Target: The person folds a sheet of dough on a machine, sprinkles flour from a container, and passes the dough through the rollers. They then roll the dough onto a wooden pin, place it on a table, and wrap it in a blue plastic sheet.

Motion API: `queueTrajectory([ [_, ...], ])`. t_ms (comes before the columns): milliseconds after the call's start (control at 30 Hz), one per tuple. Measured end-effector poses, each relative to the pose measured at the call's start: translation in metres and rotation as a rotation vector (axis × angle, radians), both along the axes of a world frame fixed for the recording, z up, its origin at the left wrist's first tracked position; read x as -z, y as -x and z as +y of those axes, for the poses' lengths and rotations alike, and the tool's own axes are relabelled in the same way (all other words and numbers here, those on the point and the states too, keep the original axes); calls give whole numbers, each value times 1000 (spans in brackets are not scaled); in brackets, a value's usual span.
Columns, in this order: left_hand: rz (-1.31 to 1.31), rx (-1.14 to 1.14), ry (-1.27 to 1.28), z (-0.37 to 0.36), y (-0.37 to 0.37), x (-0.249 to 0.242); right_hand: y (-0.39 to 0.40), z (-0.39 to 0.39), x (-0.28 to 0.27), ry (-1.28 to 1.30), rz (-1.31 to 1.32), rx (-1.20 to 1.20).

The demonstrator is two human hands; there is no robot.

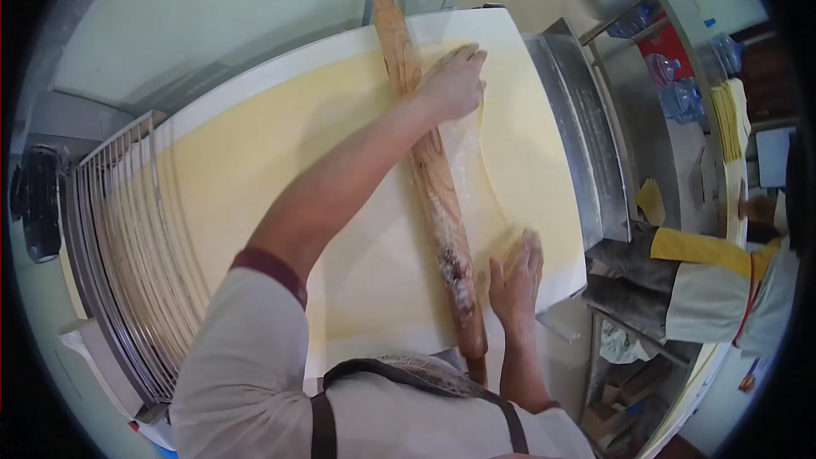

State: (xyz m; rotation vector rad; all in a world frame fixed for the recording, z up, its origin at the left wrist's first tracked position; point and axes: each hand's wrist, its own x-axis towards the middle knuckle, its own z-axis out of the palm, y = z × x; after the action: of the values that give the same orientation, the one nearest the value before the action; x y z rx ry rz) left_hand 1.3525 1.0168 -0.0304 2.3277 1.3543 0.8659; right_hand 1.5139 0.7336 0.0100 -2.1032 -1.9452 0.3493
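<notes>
Apron foremost; left forearm crosses rolling pin; barred guard beside dough

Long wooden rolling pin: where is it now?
In the head view's middle, the rolling pin lies across the pale yellow dough sheet, passing beneath the left wrist, just left of the right hand.

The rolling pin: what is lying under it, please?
Pale yellow dough shows on both sides of the pin, with white table near its far end. What lies directly beneath is covered and cannot be seen.
</notes>
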Motion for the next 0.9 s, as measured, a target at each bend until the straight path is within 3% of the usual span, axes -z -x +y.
queueTrajectory([
  [33, 188, -68, -52, 24, -9, 18, -7, 3, 2, 31, -78, -23],
  [67, 276, -88, 19, 41, -11, 23, -8, 9, 3, 52, 5, 4],
  [200, 539, -97, 207, 71, -9, -6, -13, 26, 0, 263, 306, 246],
  [233, 483, -104, 226, 81, -6, -1, -18, 33, 1, 328, 366, 325],
  [367, 345, 46, 350, 99, 8, -7, -31, 29, 14, 170, 492, 208],
  [467, -59, 203, 260, 98, 28, -2, -34, 21, 16, 243, 654, 326],
  [567, -442, 151, 329, 68, 80, -19, -20, 19, -35, 221, 538, 91],
  [633, -532, -92, 382, 26, 131, -32, 3, 8, -52, 116, 580, -285],
  [667, -687, -136, 308, 4, 148, -33, 6, 11, -60, 276, 476, -428],
  [733, -968, -320, 180, -43, 180, -24, 3, 36, -27, 29, 544, -341],
  [767, -1090, -450, 133, -68, 192, -21, 4, 59, -12, 57, 483, -211],
  [800, -1099, -503, 120, -100, 201, -22, 17, 84, -1, -98, 444, -302],
  [867, -1133, -609, 91, -173, 212, -34, 39, 120, 41, -77, 229, -412],
  [900, -1158, -670, 86, -214, 217, -40, 53, 127, 43, -32, 289, -420],
])
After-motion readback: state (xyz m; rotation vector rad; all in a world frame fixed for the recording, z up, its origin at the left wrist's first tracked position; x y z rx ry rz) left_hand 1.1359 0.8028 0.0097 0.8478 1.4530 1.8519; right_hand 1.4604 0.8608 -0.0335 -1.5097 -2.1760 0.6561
